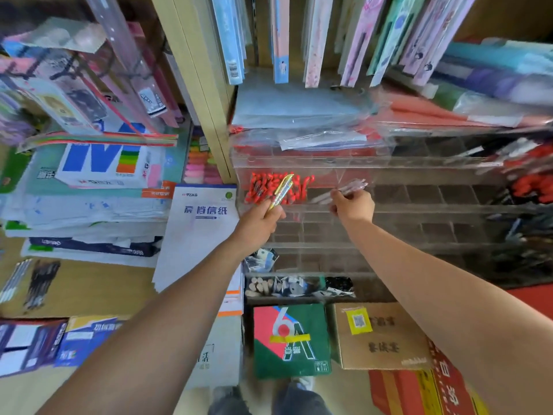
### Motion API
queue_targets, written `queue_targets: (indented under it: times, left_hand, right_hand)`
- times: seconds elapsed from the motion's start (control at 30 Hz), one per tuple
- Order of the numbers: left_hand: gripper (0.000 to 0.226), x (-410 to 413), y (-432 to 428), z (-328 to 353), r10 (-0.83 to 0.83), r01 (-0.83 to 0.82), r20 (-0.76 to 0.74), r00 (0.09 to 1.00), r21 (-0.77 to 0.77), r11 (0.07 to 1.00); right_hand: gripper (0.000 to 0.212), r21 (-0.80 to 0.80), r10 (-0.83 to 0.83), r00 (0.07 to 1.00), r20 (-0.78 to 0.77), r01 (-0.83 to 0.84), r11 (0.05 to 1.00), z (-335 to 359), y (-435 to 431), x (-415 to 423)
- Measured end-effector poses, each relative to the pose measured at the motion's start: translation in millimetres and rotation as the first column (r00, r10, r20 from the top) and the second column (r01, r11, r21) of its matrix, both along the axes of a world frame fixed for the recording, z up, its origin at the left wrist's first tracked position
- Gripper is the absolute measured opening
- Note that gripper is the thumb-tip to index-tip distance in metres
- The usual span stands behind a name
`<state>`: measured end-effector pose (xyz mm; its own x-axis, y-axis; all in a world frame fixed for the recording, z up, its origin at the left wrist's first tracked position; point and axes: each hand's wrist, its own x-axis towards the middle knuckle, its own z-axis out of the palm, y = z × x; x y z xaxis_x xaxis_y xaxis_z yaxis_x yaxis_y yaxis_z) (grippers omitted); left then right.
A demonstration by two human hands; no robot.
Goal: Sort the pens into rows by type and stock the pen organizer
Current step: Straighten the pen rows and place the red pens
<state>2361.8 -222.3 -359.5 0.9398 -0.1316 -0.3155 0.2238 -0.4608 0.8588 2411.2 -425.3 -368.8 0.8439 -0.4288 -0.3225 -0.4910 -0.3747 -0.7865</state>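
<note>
Gripping a small bunch of yellow pens (pixel 282 190), the left hand (pixel 257 223) has its fingers curled round their lower ends, so the barrels stick up and to the right, long axis on a steep diagonal. The right hand (pixel 353 206) pinches a few pale pink pens (pixel 347 190) that lie much flatter, running from lower left up to upper right, with the far ends out past the fingers.

Both bunches sit right at the front of the clear pen organizer (pixel 419 211), up at its top-left corner. The yellow ones overlap a compartment crammed with red pens (pixel 263 187), so that slot looks pretty full; the pink ones hang over the cell just to the right of it. Most of the other cells look dark, can't tell what's in them.

Plastic-wrapped packs (pixel 299 139) lie across the organizer's back rows, with notebooks (pixel 281 40) standing above. Left of it there's a white letter pad (pixel 203 229), then the bench (pixel 89 289) with loose black pens (pixel 42 283). Below the organizer sit a green box (pixel 291 339) and a cardboard box (pixel 380 333).
</note>
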Motion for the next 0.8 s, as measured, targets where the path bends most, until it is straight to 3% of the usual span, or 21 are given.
queue_targets:
  times: [0.27,0.53,0.6,0.7,0.8]
  left_hand:
    - [0.026,0,-10,4,0.008,-0.008,-0.005,1.000,-0.019,1.000]
    - [0.024,3,-19,12,-0.086,0.085,-0.042,0.995,-0.023,0.996]
    - [0.024,5,-22,17,-0.127,0.127,-0.059,0.990,-0.012,0.992]
    - [0.023,8,-33,24,-0.199,0.198,-0.092,0.976,-0.021,0.980]
    - [0.022,8,-53,32,-0.294,0.291,-0.124,0.948,-0.039,0.956]
  right_hand:
    - [0.008,-0.012,0.118,0.991,-0.055,-0.119,0.993,-3,-5,13]
    - [0.052,-0.070,0.067,0.998,-0.020,-0.068,0.995,3,-15,6]
    - [0.048,-0.089,0.007,0.997,0.073,0.000,0.996,12,-19,-2]
    - [0.027,0.182,0.090,0.980,0.177,-0.123,0.976,24,-24,-13]
    - [0.023,0.533,0.329,0.941,0.084,-0.321,0.783,35,-26,-25]
